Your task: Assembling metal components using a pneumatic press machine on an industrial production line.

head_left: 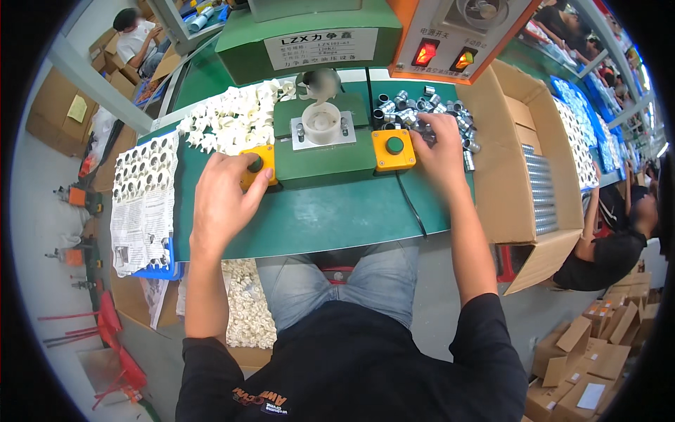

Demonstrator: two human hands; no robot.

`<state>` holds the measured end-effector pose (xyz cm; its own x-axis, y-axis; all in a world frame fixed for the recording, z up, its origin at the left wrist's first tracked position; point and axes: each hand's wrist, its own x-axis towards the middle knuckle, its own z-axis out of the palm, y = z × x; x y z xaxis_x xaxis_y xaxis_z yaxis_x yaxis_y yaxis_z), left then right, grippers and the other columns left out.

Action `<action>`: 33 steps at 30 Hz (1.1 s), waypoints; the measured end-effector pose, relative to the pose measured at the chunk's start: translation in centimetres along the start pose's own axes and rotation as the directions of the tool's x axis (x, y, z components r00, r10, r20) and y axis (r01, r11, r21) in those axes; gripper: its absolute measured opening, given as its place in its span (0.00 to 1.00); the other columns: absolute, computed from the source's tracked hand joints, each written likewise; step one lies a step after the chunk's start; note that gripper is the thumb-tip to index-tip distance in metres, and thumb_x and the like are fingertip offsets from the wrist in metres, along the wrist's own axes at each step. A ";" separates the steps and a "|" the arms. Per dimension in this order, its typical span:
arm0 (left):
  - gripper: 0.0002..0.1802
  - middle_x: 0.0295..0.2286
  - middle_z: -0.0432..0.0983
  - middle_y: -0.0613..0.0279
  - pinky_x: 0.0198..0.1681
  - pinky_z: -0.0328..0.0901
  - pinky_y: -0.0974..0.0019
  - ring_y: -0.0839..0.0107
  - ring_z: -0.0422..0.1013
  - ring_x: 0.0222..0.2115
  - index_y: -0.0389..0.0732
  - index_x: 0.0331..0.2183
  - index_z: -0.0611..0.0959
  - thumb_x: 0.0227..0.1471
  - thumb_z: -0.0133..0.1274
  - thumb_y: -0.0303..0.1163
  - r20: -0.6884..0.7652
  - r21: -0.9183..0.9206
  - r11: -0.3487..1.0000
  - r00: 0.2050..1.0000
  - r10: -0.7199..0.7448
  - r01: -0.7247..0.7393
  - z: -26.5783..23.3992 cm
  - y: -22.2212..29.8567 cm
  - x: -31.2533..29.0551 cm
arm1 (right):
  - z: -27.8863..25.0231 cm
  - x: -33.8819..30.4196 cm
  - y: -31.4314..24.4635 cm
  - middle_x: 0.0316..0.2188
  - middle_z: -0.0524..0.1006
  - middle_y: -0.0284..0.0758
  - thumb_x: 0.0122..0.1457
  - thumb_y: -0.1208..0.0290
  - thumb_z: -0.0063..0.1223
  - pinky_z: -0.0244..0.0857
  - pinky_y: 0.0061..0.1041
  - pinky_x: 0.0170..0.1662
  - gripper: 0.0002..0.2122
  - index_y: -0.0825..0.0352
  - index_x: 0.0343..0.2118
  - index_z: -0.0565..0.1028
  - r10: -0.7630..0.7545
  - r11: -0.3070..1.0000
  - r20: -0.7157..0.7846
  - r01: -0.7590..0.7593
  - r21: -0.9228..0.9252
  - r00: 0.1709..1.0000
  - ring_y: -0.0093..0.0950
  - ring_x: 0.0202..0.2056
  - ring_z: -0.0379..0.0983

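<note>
Works at a green worktable (pixel 323 228), spread beneath the fingers and back toward the lap; faces a green press head (pixel 239 50) well beyond the fingers, between left and right; also faces an orange control cabinet (pixel 402 60), beyond the right fingers, bearing lit rocker switches (pixel 425 53); has an open cardboard box (pixel 496 190) to the right of the right fingers, holding stacked rows of metal pieces (pixel 538 190); has a newspaper-lined blue tray (pixel 167 266) well to the left of the left fingers, topped with white rings (pixel 149 167); sees a green press base (pixel 320 169) between the fingers of both hands; sees a heap of white parts (pixel 235 116) just beyond the left fingers, and loose metal sleeves (pixel 401 98) around and beyond the right fingers.

Rests the left hand (pixel 223 197) over a yellow button box (pixel 268 156), fingers loosely bent around empty space, index fingertip at a dark button (pixel 254 164); brings the right hand (pixel 444 156) beside another yellow button box (pixel 395 162), thumb near the right edge, fingers blurred over the sleeves; cannot tell whether gripping one; finds a white round part (pixel 322 133) upright on a pale plate (pixel 349 138), midway between the two hands' fingers; sees a green button (pixel 394 145) just left of the right thumb.
</note>
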<state>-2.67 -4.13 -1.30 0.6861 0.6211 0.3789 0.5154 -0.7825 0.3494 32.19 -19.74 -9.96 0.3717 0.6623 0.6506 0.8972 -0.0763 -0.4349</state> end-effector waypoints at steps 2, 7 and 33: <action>0.16 0.30 0.82 0.50 0.39 0.70 0.55 0.54 0.74 0.33 0.33 0.38 0.87 0.51 0.65 0.36 -0.023 -0.014 1.000 1.000 0.008 -0.009 0.3 -0.2 0.2 | 0.0 -0.1 -0.1 0.38 0.78 0.41 0.51 0.75 0.66 0.67 0.37 0.50 0.15 0.68 0.43 0.79 0.041 0.998 -0.024 -0.039 0.058 0.999 0.42 0.44 0.72; 0.16 0.32 0.83 0.50 0.42 0.70 0.55 0.53 0.75 0.36 0.33 0.39 0.87 0.51 0.65 0.35 -0.077 -0.129 0.991 0.997 0.027 -0.037 1.6 0.6 0.9 | -0.3 -0.1 -0.2 0.36 0.77 0.40 0.51 0.77 0.64 0.69 0.32 0.46 0.16 0.68 0.44 0.79 0.141 0.970 -0.075 -0.123 0.208 0.987 0.37 0.41 0.74; 0.26 0.40 0.82 0.53 0.45 0.71 0.60 0.61 0.77 0.39 0.36 0.46 0.82 0.45 0.68 0.34 -0.232 -0.374 0.922 0.953 -0.193 0.095 3.1 -0.7 5.1 | 4.0 7.5 -13.9 0.31 0.82 0.35 0.54 0.73 0.64 0.71 0.22 0.40 0.15 0.73 0.44 0.79 0.168 0.777 0.266 -0.293 0.557 0.949 0.20 0.30 0.75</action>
<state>2.08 -0.57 -2.30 0.4358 0.7533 0.4926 0.3487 -0.6458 0.6792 21.51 -10.72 -1.55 0.4397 0.8142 0.3791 0.4552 0.1619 -0.8756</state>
